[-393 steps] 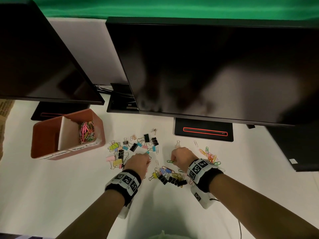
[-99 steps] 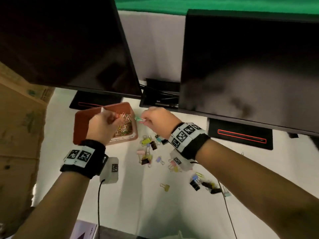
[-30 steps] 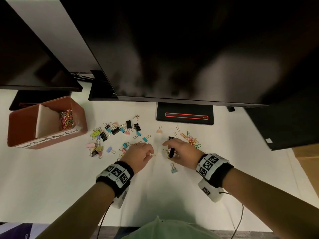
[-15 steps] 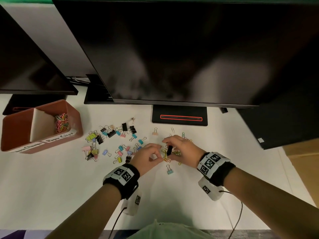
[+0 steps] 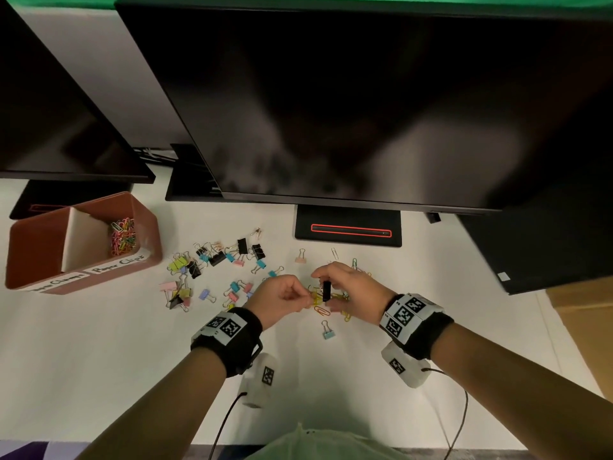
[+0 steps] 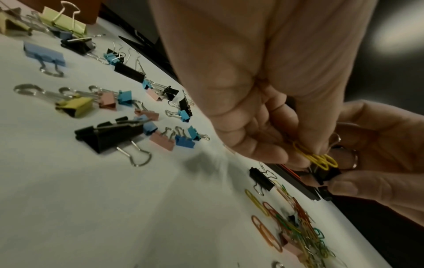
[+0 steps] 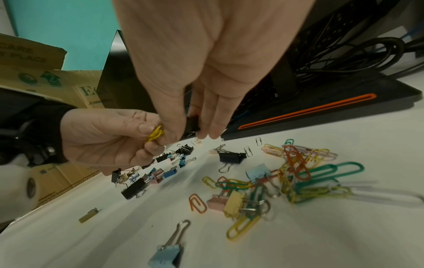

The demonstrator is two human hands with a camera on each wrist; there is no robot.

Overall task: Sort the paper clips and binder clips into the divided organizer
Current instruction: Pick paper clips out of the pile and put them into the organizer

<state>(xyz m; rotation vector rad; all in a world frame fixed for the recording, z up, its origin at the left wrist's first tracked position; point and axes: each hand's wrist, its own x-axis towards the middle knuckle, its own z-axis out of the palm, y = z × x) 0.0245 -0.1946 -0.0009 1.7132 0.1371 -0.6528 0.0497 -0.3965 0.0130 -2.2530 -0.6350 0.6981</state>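
Our left hand (image 5: 278,298) pinches yellow paper clips (image 6: 317,157); our right hand (image 5: 352,291) grips a black binder clip (image 5: 326,290) upright. The organizer (image 5: 146,214) lies at ten o'clock, nearer the left.

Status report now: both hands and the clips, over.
Left hand pinches yellow paper clips. Right hand holds black binder clip. Organizer unobstructed.

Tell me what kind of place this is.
Most likely an office desk: two large dark monitors stand over a white desktop strewn with binder clips, beside a labelled red-brown organizer.
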